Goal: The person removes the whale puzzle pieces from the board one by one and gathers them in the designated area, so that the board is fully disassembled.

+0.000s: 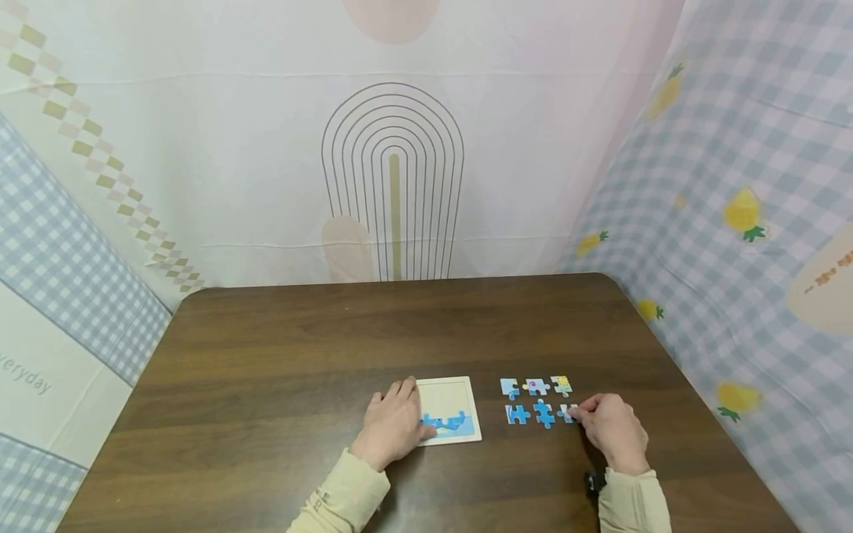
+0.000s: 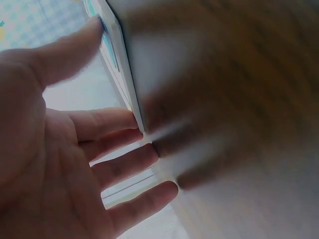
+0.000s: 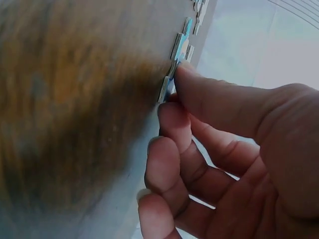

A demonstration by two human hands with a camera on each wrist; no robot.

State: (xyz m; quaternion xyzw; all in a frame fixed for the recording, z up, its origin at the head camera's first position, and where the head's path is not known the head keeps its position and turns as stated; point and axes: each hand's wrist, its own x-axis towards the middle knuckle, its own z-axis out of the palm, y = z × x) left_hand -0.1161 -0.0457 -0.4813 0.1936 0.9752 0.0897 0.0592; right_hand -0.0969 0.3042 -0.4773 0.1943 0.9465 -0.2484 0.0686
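A square puzzle tray [image 1: 443, 392] with a pale rim lies on the table, with blue pieces [image 1: 453, 424] fitted along its lower part. My left hand [image 1: 393, 426] rests on the tray's left side, its fingers nearly straight at the edge and its thumb [image 2: 75, 55] on the near part. To the right, my right hand [image 1: 613, 429] pinches a puzzle piece [image 1: 568, 414] between thumb and forefinger at the right end of the lower row. The other right-hand fingers curl loosely below. The pinched piece is partly covered by the fingertips.
Beside the held piece lie a blue piece [image 1: 543, 414] and another blue piece [image 1: 517, 415]. A row of three pieces sits above, with a yellow-patterned piece [image 1: 562, 385] at its right end. Patterned cloth [image 1: 733, 148] hangs around the brown table [image 1: 266, 355].
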